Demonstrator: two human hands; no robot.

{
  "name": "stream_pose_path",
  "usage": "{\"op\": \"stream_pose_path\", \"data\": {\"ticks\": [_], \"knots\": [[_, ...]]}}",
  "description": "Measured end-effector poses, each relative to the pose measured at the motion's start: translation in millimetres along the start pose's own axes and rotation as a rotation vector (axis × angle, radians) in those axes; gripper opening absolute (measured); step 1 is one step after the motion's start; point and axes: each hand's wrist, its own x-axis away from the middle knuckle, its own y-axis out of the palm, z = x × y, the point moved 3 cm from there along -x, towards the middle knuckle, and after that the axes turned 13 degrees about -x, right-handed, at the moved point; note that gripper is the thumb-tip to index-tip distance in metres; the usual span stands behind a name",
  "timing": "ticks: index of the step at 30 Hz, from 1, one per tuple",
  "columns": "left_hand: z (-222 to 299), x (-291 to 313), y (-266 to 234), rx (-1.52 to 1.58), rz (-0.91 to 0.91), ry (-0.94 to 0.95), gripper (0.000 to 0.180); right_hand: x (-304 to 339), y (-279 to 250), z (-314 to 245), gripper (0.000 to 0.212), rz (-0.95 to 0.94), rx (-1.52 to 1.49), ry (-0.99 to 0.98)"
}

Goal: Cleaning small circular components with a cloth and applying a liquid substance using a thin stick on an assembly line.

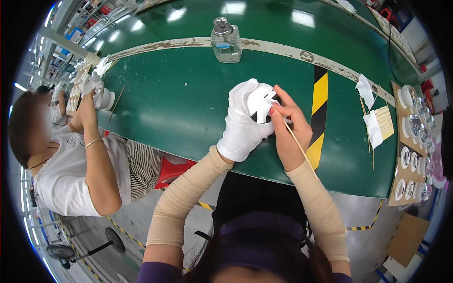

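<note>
My left hand (pixel 241 125), in a white glove, is closed around a small rounded white piece (pixel 257 97) with black markings and dark parts. My bare right hand (pixel 293 134) pinches a thin wooden stick (pixel 297 143), whose long end slants down toward my right forearm. A bit of white cloth (pixel 265 109) shows at the right fingertips, pressed against the white piece. Fingers cover part of the piece, so its full shape is hidden. Both hands are held over the near edge of the green table (pixel 188 104).
Ahead stands a clear glass bottle (pixel 227 49) with a metal top. Black-and-yellow tape (pixel 320 96) crosses the table at right. Beyond it lie white cloths (pixel 373 128), sticks and a yellowish pad (pixel 384 121), then a cardboard tray (pixel 395 165) of round parts. A co-worker (pixel 80 165) sits at left.
</note>
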Motion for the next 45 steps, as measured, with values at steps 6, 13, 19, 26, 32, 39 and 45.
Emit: {"op": "stream_pose_path", "data": {"ticks": [6, 13, 19, 26, 32, 39, 45], "knots": [[-4, 3, 1, 0.005, 0.036, -0.021, 0.082, 3, 2, -2, 0.008, -0.013, 0.049, -0.063], [-6, 2, 4, 0.185, -0.009, -0.057, 0.077, 8, 5, -4, 0.007, -0.091, 0.202, -0.231], [-8, 5, 5, 0.033, 0.038, -0.058, 0.083, 5, 3, 3, 0.008, -0.002, 0.069, -0.106], [5, 0, -1, -0.11, 0.049, -0.006, 0.084, 3, 3, 8, 0.007, 0.089, -0.166, 0.182], [0, 3, 0, -0.06, 0.011, -0.067, 0.084, 6, 4, 3, 0.01, 0.043, 0.03, 0.004], [-9, 5, 5, 0.3, 0.0, -0.19, 0.085, 8, 6, 2, 0.008, -0.083, 0.262, -0.297], [-1, 3, 1, -0.072, 0.024, -0.095, 0.084, 5, 3, 5, 0.007, 0.018, 0.058, -0.085]]}}
